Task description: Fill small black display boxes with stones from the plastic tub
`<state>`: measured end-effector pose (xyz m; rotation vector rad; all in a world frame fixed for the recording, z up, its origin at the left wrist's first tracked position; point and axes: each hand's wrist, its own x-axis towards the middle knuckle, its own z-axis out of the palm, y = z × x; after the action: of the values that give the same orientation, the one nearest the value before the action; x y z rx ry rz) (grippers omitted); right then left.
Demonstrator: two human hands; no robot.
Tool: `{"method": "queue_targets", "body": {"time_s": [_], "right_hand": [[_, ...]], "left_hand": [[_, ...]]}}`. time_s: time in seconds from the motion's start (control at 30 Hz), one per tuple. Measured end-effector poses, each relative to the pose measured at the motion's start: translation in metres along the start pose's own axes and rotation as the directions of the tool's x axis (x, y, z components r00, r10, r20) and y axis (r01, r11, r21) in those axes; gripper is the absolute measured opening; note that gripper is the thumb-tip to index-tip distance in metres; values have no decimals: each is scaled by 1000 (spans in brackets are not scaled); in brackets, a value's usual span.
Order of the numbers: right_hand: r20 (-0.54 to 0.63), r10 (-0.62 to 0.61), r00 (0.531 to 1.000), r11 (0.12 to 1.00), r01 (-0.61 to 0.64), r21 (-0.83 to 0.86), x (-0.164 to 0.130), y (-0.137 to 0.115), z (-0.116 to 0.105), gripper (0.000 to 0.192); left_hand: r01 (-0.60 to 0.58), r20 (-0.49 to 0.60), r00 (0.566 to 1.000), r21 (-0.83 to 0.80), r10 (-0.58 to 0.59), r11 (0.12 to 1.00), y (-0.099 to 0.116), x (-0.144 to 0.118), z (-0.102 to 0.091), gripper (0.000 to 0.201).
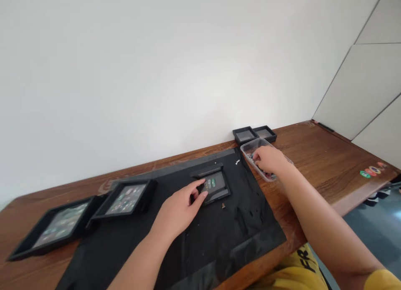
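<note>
**Inspector:** Start at the left end of the wooden table (316,165).

**Assistant:** Two filled black display boxes. The far-left box (52,230) and the second box (127,199) just beside it both show small greenish pieces under a clear face; single pieces are too small to tell apart. The second sits on the corner of the black mat (200,244).

**Inspector:** And the left hand?

**Assistant:** The left hand (179,210) lies on the mat, fingers loosely curled, fingertips touching the near left edge of the open box (215,186). It grips nothing that I can see. The box holds a few small green and pale pieces near its middle (its lid appears to lie just behind it).

**Inspector:** Its orientation?

**Assistant:** Flat, open face up, long axis roughly across the table, turned slightly.

**Inspector:** Further right?

**Assistant:** The right hand (269,160) reaches into the clear plastic tray (250,147) of small mixed pieces; its fingertips are hidden, so their hold cannot be told. Two empty black boxes (254,134) stand behind, by the wall.
</note>
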<state>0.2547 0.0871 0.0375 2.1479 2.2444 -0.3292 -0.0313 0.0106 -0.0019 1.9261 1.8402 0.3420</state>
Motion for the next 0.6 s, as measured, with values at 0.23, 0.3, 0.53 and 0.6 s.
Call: {"method": "queue_targets", "body": {"time_s": [0.23, 0.3, 0.53, 0.6], "right_hand": [[-74, 38, 997, 998, -33, 57, -2, 1, -5, 18], [-176, 36, 984, 996, -20, 92, -6, 0, -7, 17], [-467, -261, 845, 826, 446, 345, -24, -19, -10, 16], [-428, -379, 820, 777, 533, 333, -31, -30, -6, 15]], "left_hand": [[2, 5, 1000, -3, -2, 1000, -3, 1, 1, 60], [-5, -1, 1000, -7, 5, 1000, -3, 1, 2, 59], [-10, -3, 1000, -10, 10, 1000, -2, -1, 1, 60], [-14, -6, 1000, -10, 14, 1000, -3, -1, 1, 59]]}}
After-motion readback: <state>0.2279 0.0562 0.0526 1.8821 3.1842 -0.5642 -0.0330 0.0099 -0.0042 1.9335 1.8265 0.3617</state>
